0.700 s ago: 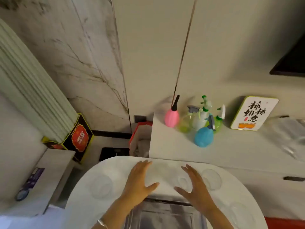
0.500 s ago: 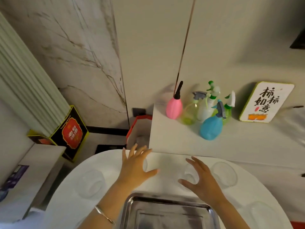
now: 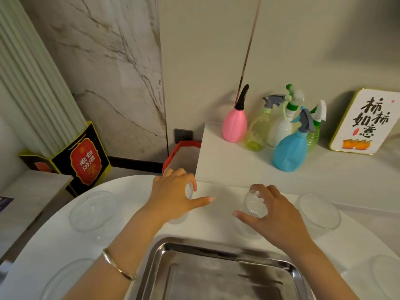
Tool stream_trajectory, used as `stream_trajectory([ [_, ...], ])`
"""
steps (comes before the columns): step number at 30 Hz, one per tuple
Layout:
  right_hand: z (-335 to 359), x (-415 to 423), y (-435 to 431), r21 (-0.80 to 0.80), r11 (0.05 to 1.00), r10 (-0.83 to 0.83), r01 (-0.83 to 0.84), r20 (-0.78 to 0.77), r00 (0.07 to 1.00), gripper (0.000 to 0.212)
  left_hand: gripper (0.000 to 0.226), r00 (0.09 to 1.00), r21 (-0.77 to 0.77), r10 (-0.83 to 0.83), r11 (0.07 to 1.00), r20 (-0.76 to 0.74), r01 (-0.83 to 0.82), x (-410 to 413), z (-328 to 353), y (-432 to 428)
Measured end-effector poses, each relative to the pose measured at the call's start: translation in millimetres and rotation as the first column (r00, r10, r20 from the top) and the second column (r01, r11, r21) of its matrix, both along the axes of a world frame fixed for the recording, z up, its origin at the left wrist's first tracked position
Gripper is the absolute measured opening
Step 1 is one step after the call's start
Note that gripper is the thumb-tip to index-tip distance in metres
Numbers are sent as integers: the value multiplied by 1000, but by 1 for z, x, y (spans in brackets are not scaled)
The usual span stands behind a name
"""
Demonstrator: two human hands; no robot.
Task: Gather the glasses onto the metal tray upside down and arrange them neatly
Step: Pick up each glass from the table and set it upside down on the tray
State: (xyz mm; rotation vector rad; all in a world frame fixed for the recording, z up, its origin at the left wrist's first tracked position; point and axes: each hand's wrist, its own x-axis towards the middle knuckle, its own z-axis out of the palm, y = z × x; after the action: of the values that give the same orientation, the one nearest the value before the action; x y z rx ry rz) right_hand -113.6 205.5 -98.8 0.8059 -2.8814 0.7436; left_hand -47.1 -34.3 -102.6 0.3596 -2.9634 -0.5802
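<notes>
An empty metal tray [image 3: 216,252] lies at the near edge of the white round table [image 3: 54,252]. Just beyond it, my left hand [image 3: 173,198] wraps its fingers over a clear glass [image 3: 189,190], thumb stretched to the right. My right hand [image 3: 275,215] curls over a second clear glass [image 3: 254,205], thumb pointing left. Both glasses stand on the table. Four more clear glasses sit around the table: far left [image 3: 94,210], far right [image 3: 318,211], near left [image 3: 65,278] and near right [image 3: 385,271].
A white counter [image 3: 238,169] behind the table holds a pink bottle [image 3: 234,125], several spray bottles with a blue one [image 3: 291,151] in front, and a framed sign [image 3: 365,122]. A black and red box [image 3: 86,161] stands on the floor at left.
The view tilted down and closer. Both hands went from hovering open above the table to closing their fingers around a glass each.
</notes>
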Motion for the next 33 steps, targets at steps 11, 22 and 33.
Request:
stream_trajectory([
  [11, 32, 17, 8, -436, 890, -50, 132, 195, 980, 42, 67, 998, 34, 19, 999, -61, -16, 19, 39, 13],
  [22, 83, 100, -1, -925, 321, 592, 202, 362, 720, 36, 67, 981, 922, 49, 355, -186, 157, 108, 100, 69],
  [33, 65, 139, -19, -687, 716, 521, -121, 411, 748, 59, 48, 943, 758, 126, 632, -309, 164, 135, 105, 56],
])
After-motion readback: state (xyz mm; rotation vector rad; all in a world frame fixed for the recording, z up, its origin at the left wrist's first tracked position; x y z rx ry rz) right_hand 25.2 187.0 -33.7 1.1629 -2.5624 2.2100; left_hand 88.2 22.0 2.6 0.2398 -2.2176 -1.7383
